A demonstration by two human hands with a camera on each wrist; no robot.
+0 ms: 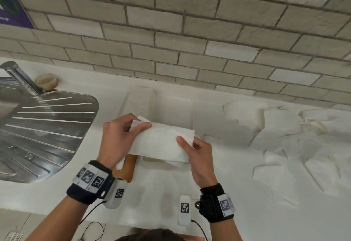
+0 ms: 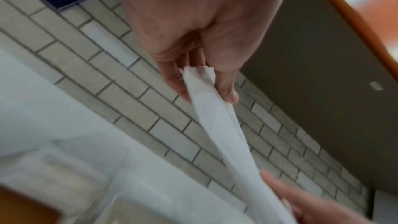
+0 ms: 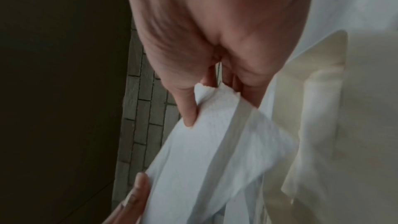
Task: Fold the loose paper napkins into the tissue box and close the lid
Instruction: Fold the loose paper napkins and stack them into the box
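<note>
Overhead, a thin folded napkin (image 1: 161,142) is pinched taut at each end by both hands (image 1: 117,138) (image 1: 197,157) above the tissue box (image 1: 163,162), and could be torn if pulled harder.

Head view: bright, even light — brick wall (image 1: 171,22) lines bend at the edges.
Wrist views: soft, blurred — right one dim and dark on its left side.
</note>
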